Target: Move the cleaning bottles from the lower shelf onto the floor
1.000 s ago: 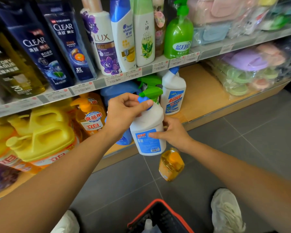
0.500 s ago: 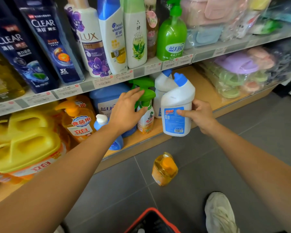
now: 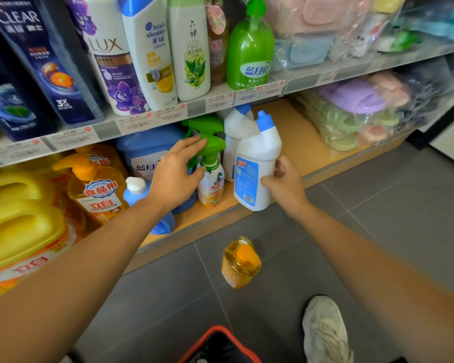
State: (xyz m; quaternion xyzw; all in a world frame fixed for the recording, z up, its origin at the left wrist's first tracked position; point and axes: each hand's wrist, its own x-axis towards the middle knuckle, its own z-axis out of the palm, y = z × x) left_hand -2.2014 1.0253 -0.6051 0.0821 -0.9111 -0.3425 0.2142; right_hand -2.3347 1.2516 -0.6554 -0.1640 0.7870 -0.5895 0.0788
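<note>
Left hand [image 3: 176, 169] let go, grip wide over spray bottle [image 3: 210, 187] — right hand [image 3: 286, 184] alone holds toilet-cleaner bottle [image 3: 254, 169] at lower shelf [image 3: 299, 137] edge, likely floor-bound.

The white bottle [image 3: 254, 163] is smooth plastic with a soft sheen and a glossy printed label. Left of it, the sprayer [image 3: 210, 179] has a shiny green plastic trigger. Behind it, the shelf [image 3: 299, 137] looks like matt, wood-toned board. Below it, the floor [image 3: 378, 218] is matt grey tile and the amber bottle [image 3: 240, 263] is clear, glossy plastic. To its right, the bags [image 3: 351, 113] are crinkled clear film.
</note>
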